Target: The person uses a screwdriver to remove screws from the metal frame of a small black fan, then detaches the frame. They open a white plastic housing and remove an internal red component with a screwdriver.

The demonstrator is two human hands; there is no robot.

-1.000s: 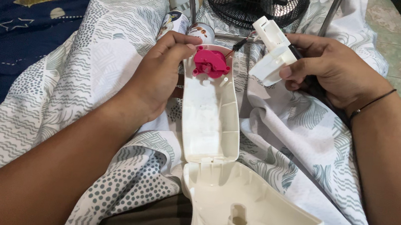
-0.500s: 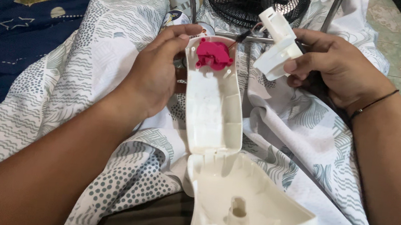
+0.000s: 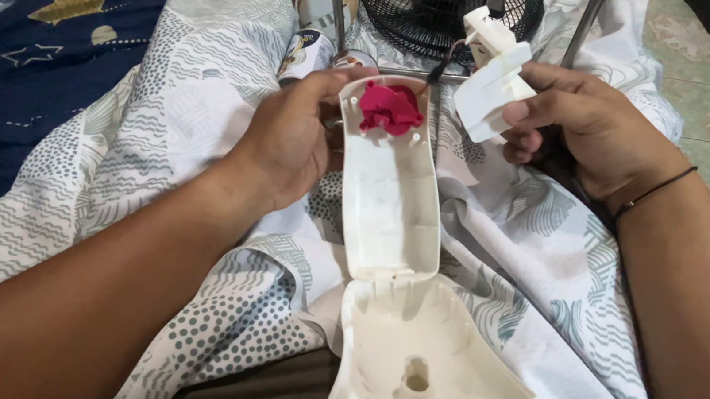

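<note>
The left hand (image 3: pixel 290 143), in the middle of the frame, is curled around the upper left edge of a white plastic case (image 3: pixel 391 195), thumb reaching toward the pink part (image 3: pixel 390 108) seated at the case's top. The case runs down from the hand to the lower centre, where its hinged lid (image 3: pixel 429 368) lies open. The right hand (image 3: pixel 590 133), at upper right, pinches a small white plastic piece (image 3: pixel 491 86) between thumb and fingers, just right of the pink part and not touching it. Behind both, at top centre, stands a black fan (image 3: pixel 448 5), with spray cans (image 3: pixel 310 47) to its left. A patterned sheet (image 3: pixel 158 132) lies under everything.
</note>
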